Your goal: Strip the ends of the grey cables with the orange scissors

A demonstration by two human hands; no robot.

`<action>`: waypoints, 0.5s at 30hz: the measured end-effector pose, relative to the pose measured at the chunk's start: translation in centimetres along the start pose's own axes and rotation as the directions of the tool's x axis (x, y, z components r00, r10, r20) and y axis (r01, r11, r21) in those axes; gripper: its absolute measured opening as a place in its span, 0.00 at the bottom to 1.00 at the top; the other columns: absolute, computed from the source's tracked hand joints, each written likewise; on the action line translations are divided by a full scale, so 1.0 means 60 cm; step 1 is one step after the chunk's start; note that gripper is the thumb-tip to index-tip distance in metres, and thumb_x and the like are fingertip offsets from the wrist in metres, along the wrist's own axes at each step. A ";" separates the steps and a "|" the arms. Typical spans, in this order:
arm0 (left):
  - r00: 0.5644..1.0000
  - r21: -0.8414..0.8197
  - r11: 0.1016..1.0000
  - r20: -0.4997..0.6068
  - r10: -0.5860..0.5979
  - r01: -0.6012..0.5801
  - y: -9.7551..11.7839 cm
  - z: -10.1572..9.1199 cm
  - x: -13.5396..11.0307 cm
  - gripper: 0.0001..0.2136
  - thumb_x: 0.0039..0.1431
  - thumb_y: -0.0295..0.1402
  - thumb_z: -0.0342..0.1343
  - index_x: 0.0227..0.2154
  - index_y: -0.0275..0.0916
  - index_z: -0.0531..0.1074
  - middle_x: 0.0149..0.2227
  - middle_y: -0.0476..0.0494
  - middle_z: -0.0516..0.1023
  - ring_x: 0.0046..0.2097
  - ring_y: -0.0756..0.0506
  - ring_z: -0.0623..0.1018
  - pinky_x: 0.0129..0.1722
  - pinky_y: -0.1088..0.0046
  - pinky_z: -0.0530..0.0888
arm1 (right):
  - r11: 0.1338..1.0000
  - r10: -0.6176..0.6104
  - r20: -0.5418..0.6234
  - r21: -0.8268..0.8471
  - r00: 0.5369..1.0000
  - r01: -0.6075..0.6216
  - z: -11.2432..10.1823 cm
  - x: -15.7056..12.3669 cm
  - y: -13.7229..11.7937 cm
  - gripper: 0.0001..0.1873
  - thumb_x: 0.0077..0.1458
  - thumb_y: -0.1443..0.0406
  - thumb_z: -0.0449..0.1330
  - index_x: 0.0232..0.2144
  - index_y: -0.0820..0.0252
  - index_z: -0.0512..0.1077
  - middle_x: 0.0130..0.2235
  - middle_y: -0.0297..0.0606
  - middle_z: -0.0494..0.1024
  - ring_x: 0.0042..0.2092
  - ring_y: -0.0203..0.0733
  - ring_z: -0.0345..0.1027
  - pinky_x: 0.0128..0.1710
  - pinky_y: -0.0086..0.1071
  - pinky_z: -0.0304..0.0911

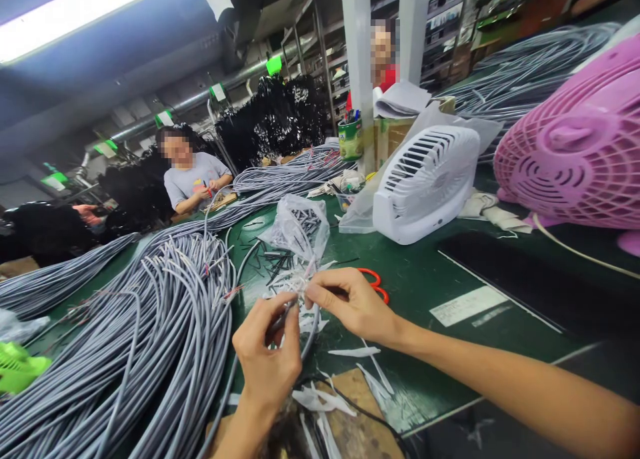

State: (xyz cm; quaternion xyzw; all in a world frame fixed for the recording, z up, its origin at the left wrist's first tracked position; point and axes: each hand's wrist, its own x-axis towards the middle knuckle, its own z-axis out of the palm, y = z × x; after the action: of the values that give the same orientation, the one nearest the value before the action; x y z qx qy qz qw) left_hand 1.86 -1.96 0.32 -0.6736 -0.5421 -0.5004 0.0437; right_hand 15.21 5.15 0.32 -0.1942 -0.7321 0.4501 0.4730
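Observation:
My left hand (267, 345) is closed, its thumb and fingers pinching a grey cable (314, 329) near the end. Right beside it, my right hand (357, 305) pinches at the pale strands coming out of that cable end; the fingertips partly hide them. Under and behind both hands lie white scraps (306, 322) and short black tube pieces (275, 262). A clear plastic bag (300, 222) holding more of these dark pieces sits just beyond. Red-handled scissors (377, 287) lie behind my right hand, their blades hidden.
Large bundles of grey cable (170, 299) cover the left of the green table (410, 272). A white fan (427, 182) and a pink fan (575, 139) stand at right, near a black mat (520, 285). A co-worker (195, 172) sits across; another person is behind a post.

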 end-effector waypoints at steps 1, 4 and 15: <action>1.000 0.007 1.000 0.004 0.016 -0.016 0.000 0.000 0.001 0.06 0.53 0.26 0.54 0.34 0.38 0.73 0.24 0.50 0.72 0.19 0.55 0.67 0.17 0.82 0.64 | 1.000 0.003 -0.002 0.005 1.000 -0.003 0.000 0.000 0.000 0.22 0.55 0.54 0.50 0.19 0.63 0.69 0.19 0.33 0.66 0.22 0.32 0.54 0.20 0.26 0.50; 0.997 0.032 0.997 0.039 0.065 -0.067 -0.002 -0.003 0.003 0.07 0.54 0.24 0.52 0.35 0.39 0.73 0.24 0.51 0.69 0.18 0.55 0.63 0.16 0.81 0.62 | 1.000 0.010 -0.013 0.026 1.000 -0.010 0.000 0.001 0.001 0.22 0.55 0.54 0.51 0.19 0.63 0.69 0.20 0.34 0.68 0.23 0.33 0.57 0.22 0.27 0.53; 0.957 0.143 0.982 0.277 0.083 -0.126 -0.015 0.009 0.000 0.14 0.51 0.18 0.44 0.23 0.40 0.72 0.25 0.50 0.61 0.24 0.52 0.66 0.22 0.79 0.62 | 0.956 0.177 -0.419 0.289 0.890 -0.054 -0.039 0.028 -0.002 0.22 0.50 0.49 0.54 0.18 0.58 0.59 0.16 0.23 0.48 0.18 0.28 0.38 0.16 0.26 0.38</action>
State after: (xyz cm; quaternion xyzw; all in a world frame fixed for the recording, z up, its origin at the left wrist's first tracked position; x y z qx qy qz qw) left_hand 1.50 -1.27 -0.39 -0.7575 -0.5448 -0.3562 0.0496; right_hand 16.46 7.39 1.61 -0.2685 -0.5248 0.5174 0.6203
